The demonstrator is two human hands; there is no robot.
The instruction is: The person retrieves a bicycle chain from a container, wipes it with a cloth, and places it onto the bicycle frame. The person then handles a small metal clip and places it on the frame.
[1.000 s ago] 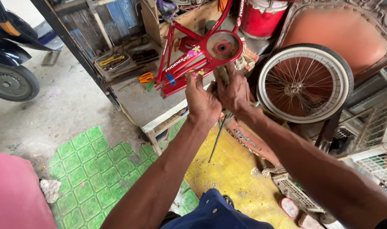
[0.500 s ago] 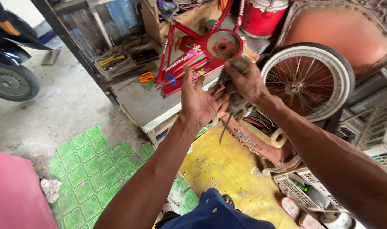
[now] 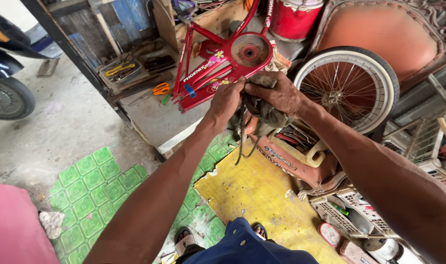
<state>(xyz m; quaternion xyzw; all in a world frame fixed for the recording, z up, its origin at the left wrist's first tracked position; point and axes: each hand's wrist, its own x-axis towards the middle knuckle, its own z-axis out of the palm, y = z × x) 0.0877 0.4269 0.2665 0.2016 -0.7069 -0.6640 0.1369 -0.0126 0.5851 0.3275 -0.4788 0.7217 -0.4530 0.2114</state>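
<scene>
Both hands, left (image 3: 228, 100) and right (image 3: 276, 93), closed around a grimy rag (image 3: 262, 112) between them.

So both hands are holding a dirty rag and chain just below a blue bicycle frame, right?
Not quite: the bicycle frame is red, not blue. The head view shows the left hand and right hand holding the dirty rag and chain just below it.
</scene>
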